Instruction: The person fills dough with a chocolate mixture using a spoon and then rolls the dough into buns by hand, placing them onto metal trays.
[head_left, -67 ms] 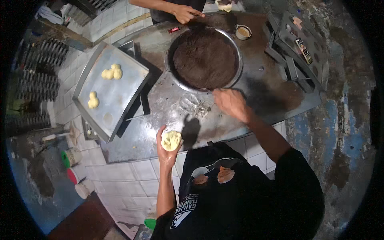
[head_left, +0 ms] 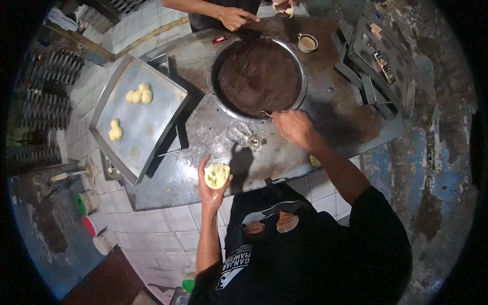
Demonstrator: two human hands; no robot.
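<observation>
On the fingers of my left hand (head_left: 210, 195) rests a flattened, dented piece of pale yellow dough (head_left: 217, 176), above the table's near edge. My right hand (head_left: 294, 128) is closed round a thin metal utensil, seemingly a spoon (head_left: 266, 114), at the near rim of a wide metal bowl (head_left: 304, 91). Dark brown crumbly filling (head_left: 259, 76) fills much of that bowl, and the utensil's tip reaches over its near edge. Most of the handle is hidden in my fist.
A metal tray (head_left: 157, 109) at left carries several small dough balls (head_left: 141, 94). Across the table, another person's hand (head_left: 236, 18) points near the bowl, beside a small red packet (head_left: 219, 39). A cup (head_left: 307, 43) stands back right, near stacked metal trays (head_left: 378, 66).
The utensil's tip now shows at the bowl's near edge, with my right hand almost in place. My left hand still holds the dough. The other person's dough at the top has shifted slightly.
</observation>
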